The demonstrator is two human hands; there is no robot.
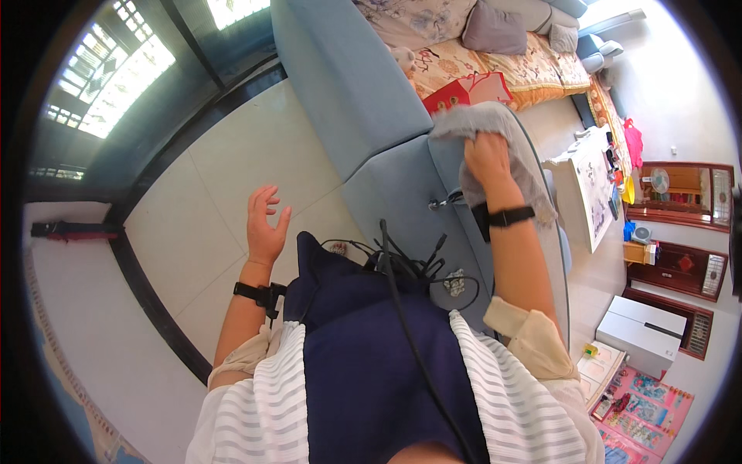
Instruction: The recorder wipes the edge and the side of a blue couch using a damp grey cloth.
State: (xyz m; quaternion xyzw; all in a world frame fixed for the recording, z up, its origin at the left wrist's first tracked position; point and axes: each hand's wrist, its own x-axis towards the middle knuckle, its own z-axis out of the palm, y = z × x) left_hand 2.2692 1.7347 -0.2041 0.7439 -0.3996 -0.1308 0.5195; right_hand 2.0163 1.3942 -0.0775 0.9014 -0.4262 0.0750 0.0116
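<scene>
My right hand [488, 162] is closed on a grey cloth [478, 118], which is bunched over the edge of a blue-grey upholstered sofa [371, 174]. The cloth's far edge looks blurred. My left hand [266, 226] is raised over the tiled floor [226, 156], fingers apart and nothing in it. Each wrist wears a black strap, and the left one carries a small black device [270, 297]. A black cable [400, 316] runs down over my dark blue apron.
Beyond the cloth, a red paper bag [446, 98] stands by a couch with a patterned cover [452, 64]. Dark-framed glass doors [191, 52] border the floor at left. At right are a white table [588, 185] with several items and a white refrigerator [640, 333].
</scene>
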